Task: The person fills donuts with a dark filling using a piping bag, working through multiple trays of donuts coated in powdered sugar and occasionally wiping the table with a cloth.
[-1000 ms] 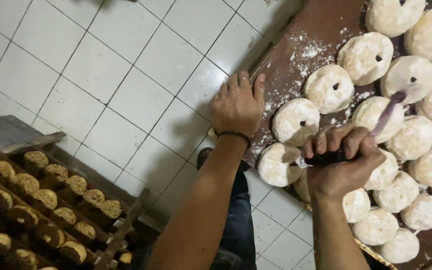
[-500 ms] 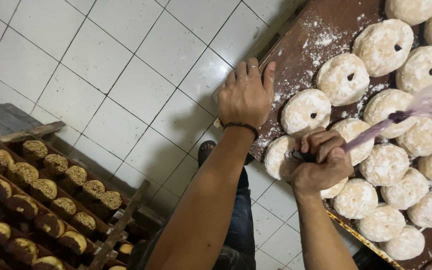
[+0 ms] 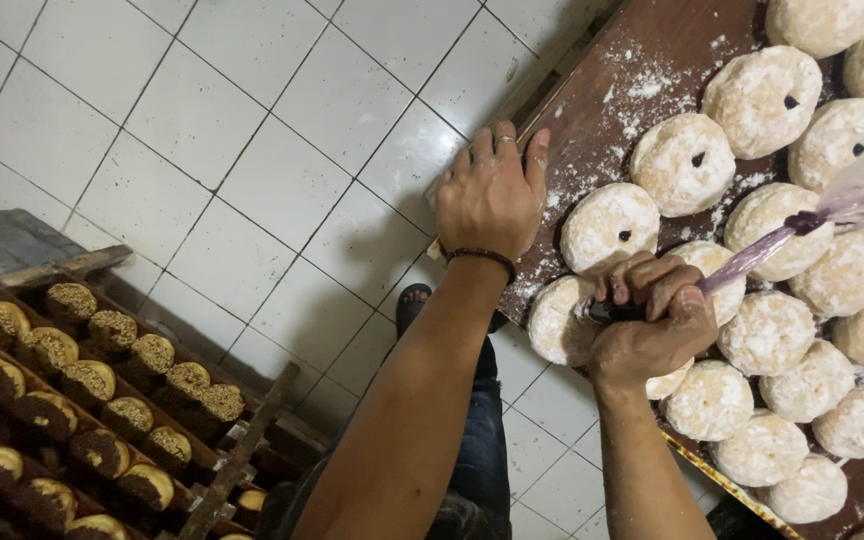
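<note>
1. Right hand (image 3: 652, 320) grips piping bag (image 3: 762, 250), nozzle end at powdered doughnut (image 3: 557, 322) on the board's near-left edge.
2. Bag's long axis runs up-right from the fist.
3. Left hand (image 3: 492, 195) lies flat, fingers spread, on wooden board (image 3: 592, 110), just left of the doughnut rows; right hand is nearer.

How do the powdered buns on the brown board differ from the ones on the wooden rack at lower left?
The board buns are pale and dusted white, several with a small dark hole; the rack buns are dark-coated with crumb tops. The board buns lie crowded and touching; the rack buns sit in spaced rows. Both kinds are round.
</note>
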